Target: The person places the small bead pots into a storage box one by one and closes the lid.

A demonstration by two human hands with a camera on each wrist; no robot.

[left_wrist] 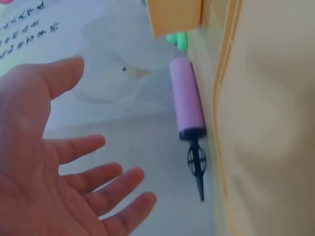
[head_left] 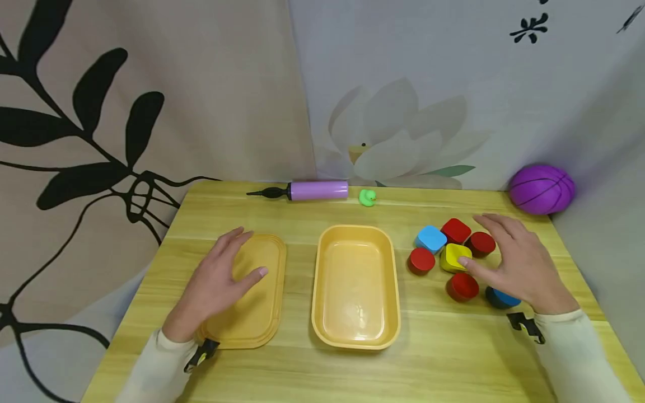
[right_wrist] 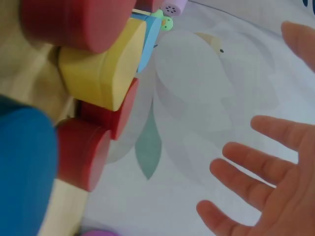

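Note:
My left hand hovers over the flat yellow lid, its fingers spread and holding nothing. On the right, my right hand is held with fingers apart above a group of small blocks. Among them are a yellow block, a light blue block, a red rounded-square block and several red round ones, one of them a red cylinder at the left. A blue block lies partly hidden below the right hand. Between the hands stands a yellow rectangular tub with nothing in it.
A purple hand pump with a black nozzle lies along the table's back edge. Beside it sits a green toy duck. At the back right corner rests a purple ball. Patterned curtain cloth hangs behind the wooden table.

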